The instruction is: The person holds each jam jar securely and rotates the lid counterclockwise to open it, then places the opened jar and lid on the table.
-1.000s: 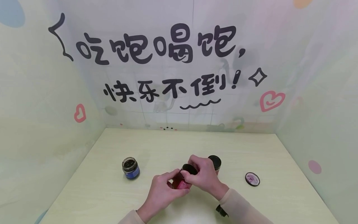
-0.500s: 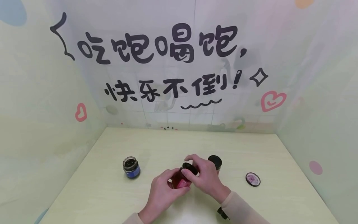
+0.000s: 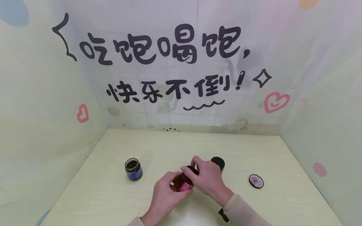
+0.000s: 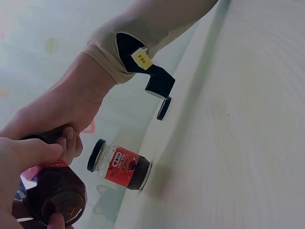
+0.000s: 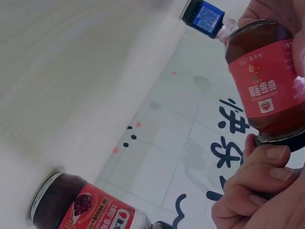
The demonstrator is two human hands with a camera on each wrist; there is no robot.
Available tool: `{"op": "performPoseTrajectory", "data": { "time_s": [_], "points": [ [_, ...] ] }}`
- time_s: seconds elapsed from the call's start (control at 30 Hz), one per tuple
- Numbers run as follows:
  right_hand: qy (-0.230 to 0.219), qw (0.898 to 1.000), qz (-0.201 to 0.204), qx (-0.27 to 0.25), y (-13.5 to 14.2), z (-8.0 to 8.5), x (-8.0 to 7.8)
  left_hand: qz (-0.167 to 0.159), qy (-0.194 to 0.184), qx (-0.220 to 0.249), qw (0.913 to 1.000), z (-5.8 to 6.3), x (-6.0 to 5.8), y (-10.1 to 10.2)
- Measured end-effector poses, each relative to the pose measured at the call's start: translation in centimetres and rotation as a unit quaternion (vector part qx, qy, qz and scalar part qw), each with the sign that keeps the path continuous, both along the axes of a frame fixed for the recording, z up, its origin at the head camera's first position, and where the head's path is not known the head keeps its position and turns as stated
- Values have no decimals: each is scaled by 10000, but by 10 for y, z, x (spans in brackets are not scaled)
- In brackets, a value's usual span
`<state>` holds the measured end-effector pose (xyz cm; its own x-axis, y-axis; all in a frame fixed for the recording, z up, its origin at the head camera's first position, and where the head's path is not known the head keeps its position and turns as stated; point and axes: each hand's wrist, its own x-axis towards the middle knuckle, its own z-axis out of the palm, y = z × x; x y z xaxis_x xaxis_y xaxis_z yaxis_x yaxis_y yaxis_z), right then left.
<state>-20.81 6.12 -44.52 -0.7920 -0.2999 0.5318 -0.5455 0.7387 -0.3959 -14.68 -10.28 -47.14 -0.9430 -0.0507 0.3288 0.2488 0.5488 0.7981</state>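
A small jar of dark red jam with a red label (image 3: 182,183) (image 4: 52,188) (image 5: 264,81) is held just above the table's middle. My left hand (image 3: 167,193) grips the jar's body from the near side. My right hand (image 3: 205,179) curls its fingers (image 5: 257,179) round the jar's black lid (image 3: 193,170). Behind the right hand stands a second red-labelled jar with a black lid (image 3: 218,163) (image 4: 119,164) (image 5: 86,205).
A blue-labelled jar without a lid (image 3: 133,169) (image 5: 206,16) stands to the left. A loose black lid (image 3: 255,181) (image 4: 163,108) lies on the pale table (image 3: 113,194) to the right. Decorated walls close the table in on three sides.
The right hand has turned a little on the lid, its fingers shifting round it. The jar and the left hand stay in place.
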Motion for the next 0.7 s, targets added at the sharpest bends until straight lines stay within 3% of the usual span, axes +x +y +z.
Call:
{"op": "performPoseTrajectory", "data": {
  "time_s": [0.17, 0.47, 0.7],
  "points": [
    [-182, 9997, -52, -132, -2, 3, 3, -160, 137, -30, 9998, 0, 0, -1],
    [19, 9981, 539, -304, 1, 1, 1, -455, 427, -164, 9979, 1, 2, -6],
    [157, 9958, 804, -402, 3, 0, 0, -500, 517, -203, 9972, 1, 2, -7]
  ]
}}
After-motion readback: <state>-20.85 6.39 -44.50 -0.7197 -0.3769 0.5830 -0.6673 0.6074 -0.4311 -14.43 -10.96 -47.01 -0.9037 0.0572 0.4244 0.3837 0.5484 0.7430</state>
